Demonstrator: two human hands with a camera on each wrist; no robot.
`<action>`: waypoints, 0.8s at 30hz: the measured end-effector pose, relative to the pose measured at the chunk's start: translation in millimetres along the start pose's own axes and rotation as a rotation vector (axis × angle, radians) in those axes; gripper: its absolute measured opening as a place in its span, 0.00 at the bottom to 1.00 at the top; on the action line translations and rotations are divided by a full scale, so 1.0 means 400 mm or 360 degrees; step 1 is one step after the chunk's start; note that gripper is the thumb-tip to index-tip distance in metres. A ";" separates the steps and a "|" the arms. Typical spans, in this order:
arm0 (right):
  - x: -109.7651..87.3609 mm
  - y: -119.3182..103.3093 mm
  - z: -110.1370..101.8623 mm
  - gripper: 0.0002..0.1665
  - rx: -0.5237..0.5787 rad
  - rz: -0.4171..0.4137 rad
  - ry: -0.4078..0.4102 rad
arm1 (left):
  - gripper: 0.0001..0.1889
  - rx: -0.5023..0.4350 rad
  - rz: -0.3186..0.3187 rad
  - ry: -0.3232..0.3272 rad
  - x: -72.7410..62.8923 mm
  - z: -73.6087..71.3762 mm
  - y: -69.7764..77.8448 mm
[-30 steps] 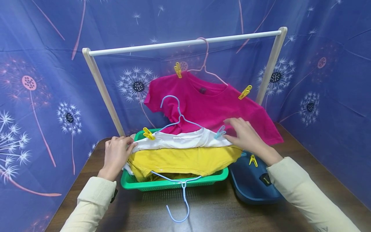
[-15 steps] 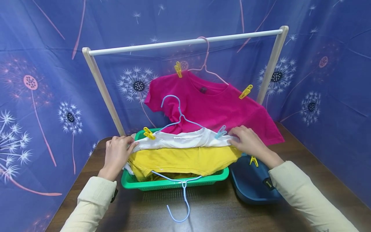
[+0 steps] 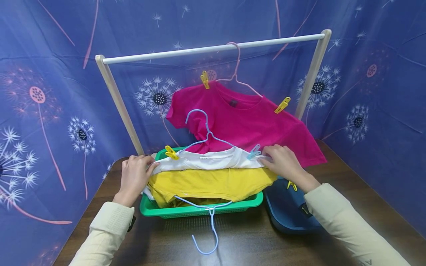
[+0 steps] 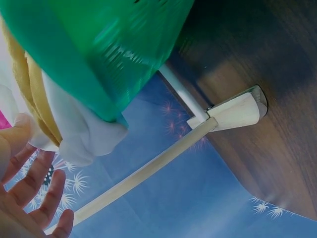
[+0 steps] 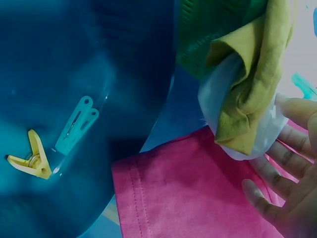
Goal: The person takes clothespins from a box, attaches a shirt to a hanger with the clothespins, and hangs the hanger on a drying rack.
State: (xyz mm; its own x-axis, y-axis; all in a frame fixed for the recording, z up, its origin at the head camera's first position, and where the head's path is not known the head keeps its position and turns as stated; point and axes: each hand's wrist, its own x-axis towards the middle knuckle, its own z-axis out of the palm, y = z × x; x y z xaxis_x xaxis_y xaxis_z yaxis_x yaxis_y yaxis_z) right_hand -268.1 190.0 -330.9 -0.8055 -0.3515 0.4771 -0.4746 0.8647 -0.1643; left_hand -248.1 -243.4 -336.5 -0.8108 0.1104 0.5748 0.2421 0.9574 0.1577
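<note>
A white T-shirt lies across the basket on a light blue hanger. A yellow clothespin clips its left shoulder and a light blue clothespin its right. At the left end, my left hand pinches the white cloth, thumb on top, as the left wrist view shows. My right hand pinches the right sleeve end, its other fingers spread behind the fabric. In front is a yellow T-shirt, with a second blue hanger poking out toward the table's front.
Beneath the shirts stands a green basket. A magenta T-shirt hangs behind from a rack bar, held by two yellow clothespins. To the right, a dark blue tray holds a yellow clothespin and a turquoise clothespin.
My right hand has come down from beside the light blue clothespin, its raised fingers closing onto the white sleeve. The left hand has kept its grip in place.
</note>
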 end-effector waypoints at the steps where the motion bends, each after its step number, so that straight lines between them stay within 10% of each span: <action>1: 0.001 0.000 0.000 0.14 -0.0018 -0.0012 0.0018 | 0.11 0.0000 0.0001 0.0002 0.000 0.000 0.000; 24: 0.035 -0.007 -0.039 0.16 -0.0083 -0.0079 0.0374 | 0.10 0.0019 0.0053 0.0124 0.044 -0.034 0.004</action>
State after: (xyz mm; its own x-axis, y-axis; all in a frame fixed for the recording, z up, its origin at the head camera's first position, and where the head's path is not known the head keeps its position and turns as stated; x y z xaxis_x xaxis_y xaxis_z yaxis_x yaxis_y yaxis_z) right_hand -272.6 188.3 -310.1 -0.6742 -0.3060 0.6722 -0.4877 0.8680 -0.0940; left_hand -254.5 -243.6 -315.2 -0.7586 0.1214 0.6402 0.2612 0.9568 0.1281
